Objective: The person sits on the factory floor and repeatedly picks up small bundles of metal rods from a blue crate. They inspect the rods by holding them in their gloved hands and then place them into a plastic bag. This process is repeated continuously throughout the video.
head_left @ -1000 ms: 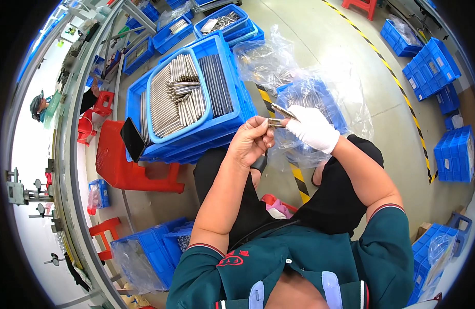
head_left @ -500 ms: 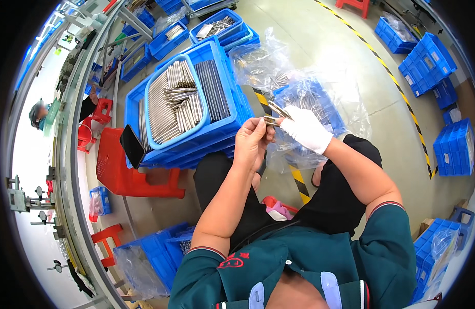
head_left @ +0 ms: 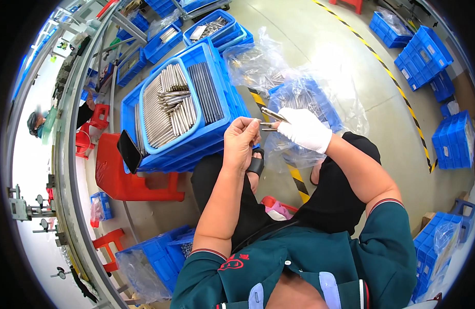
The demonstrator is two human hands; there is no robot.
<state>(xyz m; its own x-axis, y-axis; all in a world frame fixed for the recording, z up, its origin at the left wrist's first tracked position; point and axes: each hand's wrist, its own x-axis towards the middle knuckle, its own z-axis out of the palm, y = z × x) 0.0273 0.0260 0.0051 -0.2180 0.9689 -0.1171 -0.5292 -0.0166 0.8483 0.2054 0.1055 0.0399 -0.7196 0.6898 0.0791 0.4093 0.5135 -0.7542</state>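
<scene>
The bare left hand (head_left: 242,140) has drawn slightly away from the white-gloved right hand (head_left: 304,131), which I see closed around slim silvery metal rods (head_left: 274,115) jutting between them, apparently mid-handling and needing steady fingertips next, though whether the left's near-pinch grips one I cannot tell.

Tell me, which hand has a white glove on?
The person's right hand, holding slim silvery metal rods, wears the white fabric glove; the left hand is bare.

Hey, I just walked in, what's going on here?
A person's white-gloved right hand holds slim metal pieces. The bare left hand is right by their ends; whether it touches them isn't clear. Off to the left, a light-blue tray of metal rods sits beside darker rods.
</scene>
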